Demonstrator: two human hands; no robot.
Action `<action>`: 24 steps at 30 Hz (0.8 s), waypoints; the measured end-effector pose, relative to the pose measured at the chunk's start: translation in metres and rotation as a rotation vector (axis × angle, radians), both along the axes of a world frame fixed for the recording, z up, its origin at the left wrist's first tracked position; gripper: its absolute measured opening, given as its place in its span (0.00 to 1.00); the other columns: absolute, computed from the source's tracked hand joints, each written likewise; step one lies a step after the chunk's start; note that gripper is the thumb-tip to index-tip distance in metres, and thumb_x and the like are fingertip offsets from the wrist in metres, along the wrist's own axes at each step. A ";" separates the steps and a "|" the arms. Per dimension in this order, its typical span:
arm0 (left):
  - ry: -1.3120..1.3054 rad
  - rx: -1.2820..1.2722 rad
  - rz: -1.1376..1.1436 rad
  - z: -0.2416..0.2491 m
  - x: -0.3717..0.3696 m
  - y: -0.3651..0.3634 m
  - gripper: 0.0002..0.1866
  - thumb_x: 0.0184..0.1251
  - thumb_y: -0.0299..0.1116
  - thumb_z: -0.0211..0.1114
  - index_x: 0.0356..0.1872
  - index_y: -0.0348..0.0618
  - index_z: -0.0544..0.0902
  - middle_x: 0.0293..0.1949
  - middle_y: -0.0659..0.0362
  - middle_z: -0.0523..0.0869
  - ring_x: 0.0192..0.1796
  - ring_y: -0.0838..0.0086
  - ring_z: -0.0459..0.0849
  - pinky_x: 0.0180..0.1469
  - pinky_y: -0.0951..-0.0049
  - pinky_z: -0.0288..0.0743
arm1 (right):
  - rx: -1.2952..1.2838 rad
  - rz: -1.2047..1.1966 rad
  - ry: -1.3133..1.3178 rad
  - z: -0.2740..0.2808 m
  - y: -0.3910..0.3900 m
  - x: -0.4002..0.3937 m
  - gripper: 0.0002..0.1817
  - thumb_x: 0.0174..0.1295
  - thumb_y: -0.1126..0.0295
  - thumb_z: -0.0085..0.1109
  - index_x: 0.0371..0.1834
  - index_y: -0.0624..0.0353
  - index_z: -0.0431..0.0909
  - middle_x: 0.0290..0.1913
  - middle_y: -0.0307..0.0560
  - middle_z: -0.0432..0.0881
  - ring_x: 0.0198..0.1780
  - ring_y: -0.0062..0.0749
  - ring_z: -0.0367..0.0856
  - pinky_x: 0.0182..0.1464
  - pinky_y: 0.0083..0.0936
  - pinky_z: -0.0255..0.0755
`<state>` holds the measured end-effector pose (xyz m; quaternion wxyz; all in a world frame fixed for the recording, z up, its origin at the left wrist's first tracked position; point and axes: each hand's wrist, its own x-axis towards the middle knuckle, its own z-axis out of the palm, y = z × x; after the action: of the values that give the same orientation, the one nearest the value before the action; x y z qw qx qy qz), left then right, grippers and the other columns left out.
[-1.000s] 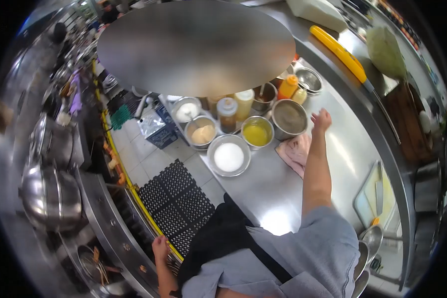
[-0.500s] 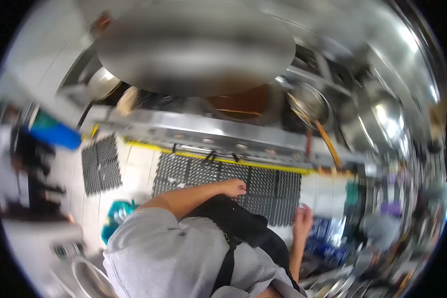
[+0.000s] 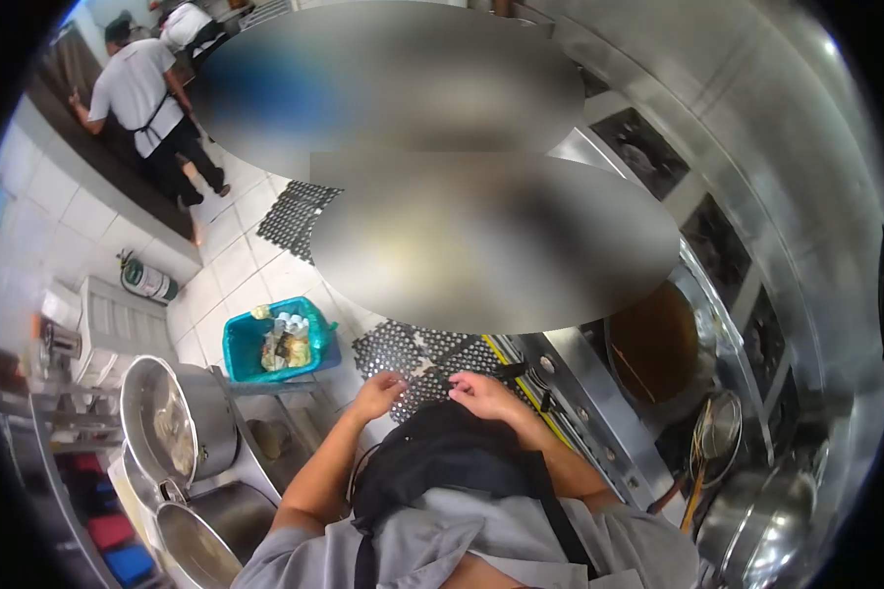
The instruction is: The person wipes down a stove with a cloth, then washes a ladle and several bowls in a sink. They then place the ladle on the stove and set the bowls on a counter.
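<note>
My left hand is held in front of the black apron, low over the floor mat. Its fingers are loosely bent, with a gap to the thumb, and I see nothing in them. Facing it, my right hand also hovers before the apron, fingers half curled and nothing visible between them. The two hands do not touch each other. Close beyond my left hand stands a teal bin with scraps in it. The stove front runs along the right of my right hand.
Large pots with liquid stand at the lower left. On the stove sit a wok of brown liquid, a strainer and a metal bowl. A blurred patch hides the area ahead. A co-worker stands far left, near a fire extinguisher.
My view has turned left: the stove, formerly across the front, is now at my right. The bin and pots have come forward at left. Both hands are closer together before the apron.
</note>
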<state>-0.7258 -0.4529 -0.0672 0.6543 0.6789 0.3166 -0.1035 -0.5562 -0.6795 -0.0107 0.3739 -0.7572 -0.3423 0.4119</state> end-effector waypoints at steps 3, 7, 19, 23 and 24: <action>0.120 0.020 0.281 0.014 -0.027 0.033 0.13 0.72 0.36 0.62 0.50 0.39 0.79 0.39 0.59 0.86 0.35 0.74 0.84 0.36 0.74 0.78 | 0.029 0.058 0.006 -0.018 0.044 0.037 0.19 0.66 0.63 0.62 0.56 0.60 0.76 0.41 0.48 0.86 0.40 0.29 0.84 0.44 0.27 0.77; 0.102 -0.045 0.584 0.005 -0.067 0.068 0.13 0.71 0.35 0.62 0.49 0.39 0.80 0.38 0.56 0.87 0.34 0.72 0.86 0.34 0.73 0.79 | 0.102 -0.083 0.200 -0.040 0.094 0.070 0.18 0.66 0.63 0.62 0.54 0.62 0.77 0.39 0.49 0.85 0.39 0.31 0.83 0.43 0.27 0.77; 0.056 -0.167 0.727 -0.054 0.023 0.284 0.13 0.71 0.38 0.61 0.49 0.40 0.78 0.39 0.56 0.87 0.35 0.71 0.86 0.34 0.74 0.77 | 0.045 -0.073 0.245 -0.014 0.275 0.158 0.16 0.68 0.65 0.60 0.53 0.62 0.77 0.36 0.45 0.85 0.34 0.26 0.83 0.38 0.25 0.77; -0.045 -0.043 0.549 -0.017 0.103 0.385 0.13 0.71 0.37 0.61 0.48 0.40 0.79 0.38 0.56 0.87 0.35 0.72 0.86 0.34 0.74 0.77 | 0.185 -0.226 0.173 0.035 0.314 0.212 0.15 0.69 0.68 0.58 0.55 0.64 0.76 0.40 0.43 0.84 0.37 0.23 0.81 0.42 0.22 0.76; -0.043 -0.043 0.549 -0.001 0.125 0.408 0.13 0.71 0.37 0.61 0.48 0.39 0.79 0.38 0.56 0.87 0.35 0.72 0.86 0.34 0.74 0.78 | 0.229 -0.292 0.165 0.047 0.320 0.228 0.15 0.69 0.68 0.58 0.55 0.64 0.76 0.40 0.43 0.85 0.37 0.23 0.81 0.42 0.21 0.77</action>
<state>-0.6010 -0.0450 -0.0681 0.6786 0.5558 0.4726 0.0857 -0.3282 -0.3595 0.0368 0.5402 -0.7150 -0.2414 0.3723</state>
